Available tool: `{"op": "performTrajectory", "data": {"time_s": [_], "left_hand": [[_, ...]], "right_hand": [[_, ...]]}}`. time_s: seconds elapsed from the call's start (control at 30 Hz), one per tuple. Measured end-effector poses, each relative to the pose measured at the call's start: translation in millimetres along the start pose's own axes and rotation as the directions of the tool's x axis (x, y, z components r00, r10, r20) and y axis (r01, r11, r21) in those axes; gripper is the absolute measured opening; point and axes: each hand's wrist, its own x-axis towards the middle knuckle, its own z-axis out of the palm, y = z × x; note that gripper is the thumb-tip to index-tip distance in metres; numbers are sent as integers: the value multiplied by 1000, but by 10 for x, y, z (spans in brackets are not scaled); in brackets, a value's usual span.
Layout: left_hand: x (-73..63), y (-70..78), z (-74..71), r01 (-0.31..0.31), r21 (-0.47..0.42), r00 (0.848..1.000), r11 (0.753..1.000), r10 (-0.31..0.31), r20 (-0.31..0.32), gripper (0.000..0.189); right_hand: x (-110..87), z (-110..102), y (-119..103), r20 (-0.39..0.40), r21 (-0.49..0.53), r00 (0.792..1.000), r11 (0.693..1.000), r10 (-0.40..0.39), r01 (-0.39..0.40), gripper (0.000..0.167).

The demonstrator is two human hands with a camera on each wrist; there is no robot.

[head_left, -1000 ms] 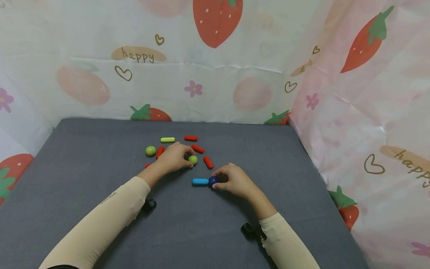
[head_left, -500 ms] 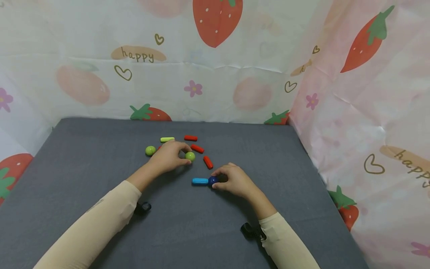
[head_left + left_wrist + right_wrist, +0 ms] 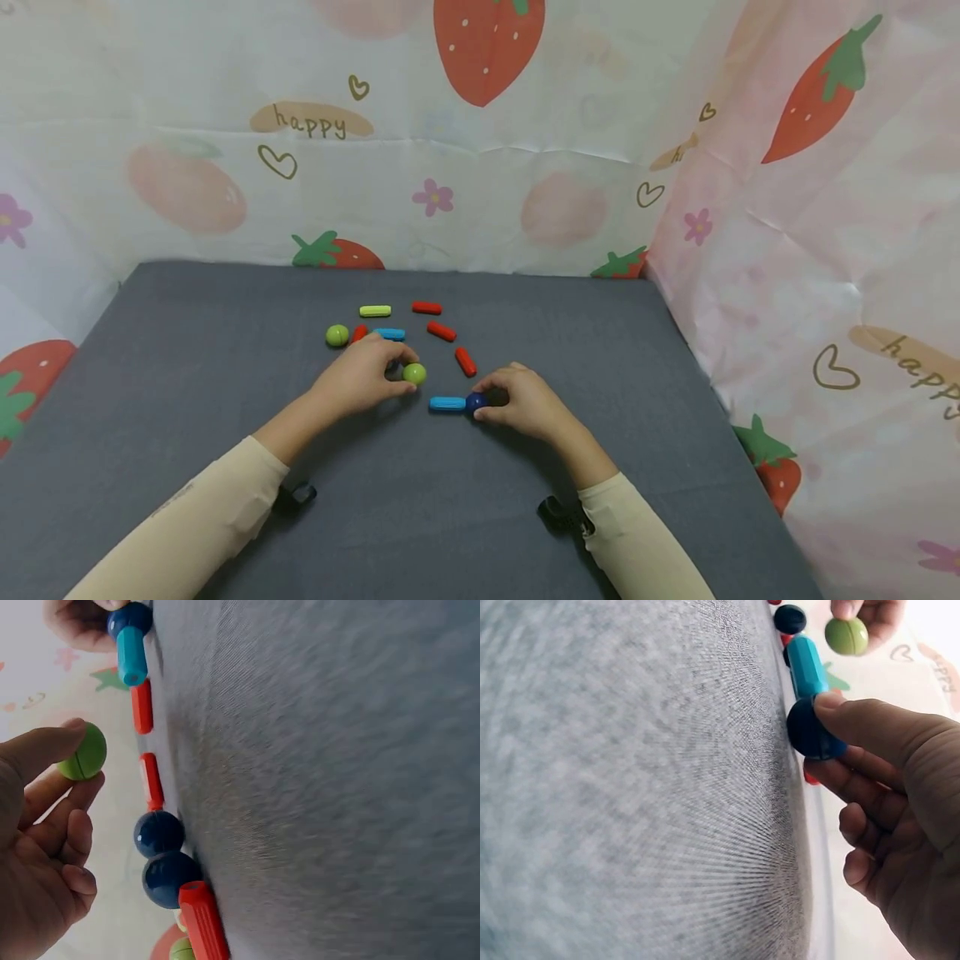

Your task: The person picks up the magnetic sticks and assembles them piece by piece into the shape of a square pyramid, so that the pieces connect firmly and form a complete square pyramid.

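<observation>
In the head view my left hand pinches a green ball between thumb and fingers. The left wrist view shows that green ball held off the grey tabletop. My right hand pinches a dark blue ball to the right of it. A light blue rod joins end-on to the dark blue ball and points left, toward the left hand. The right wrist view shows the thumb across the dark blue ball, with the light blue rod extending beyond it.
Behind the hands lie red rods, a yellow-green rod, another light blue rod and a second green ball. Two dark blue balls sit among red rods in the left wrist view. A strawberry-print curtain borders the table.
My left hand has lifted the green ball and brought it left and nearer the person, uncovering a light blue rod behind it. The right hand stays in place on the dark blue ball.
</observation>
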Motion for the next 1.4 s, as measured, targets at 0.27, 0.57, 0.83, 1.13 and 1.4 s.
{"op": "performTrajectory", "data": {"time_s": [0.27,0.57,0.83,1.13,1.4], "left_hand": [[-144,-7,98,33,1,999,999,-33,14,30],[-166,31,227,59,12,997,998,-60,53,29],[-102,75,252,81,28,993,996,-83,85,30],[-93,93,245,78,35,991,996,-82,111,31],[-92,92,239,78,35,990,996,-82,116,30]], "right_hand": [[15,-10,0,-3,-4,1000,1000,-5,5,28],[-15,17,-24,1,6,1000,1000,21,-21,27],[0,-10,-39,-7,2,1000,1000,21,-21,27],[3,3,-42,-2,3,999,999,34,-34,28],[-5,6,-56,-4,-22,999,999,33,-33,29]]}}
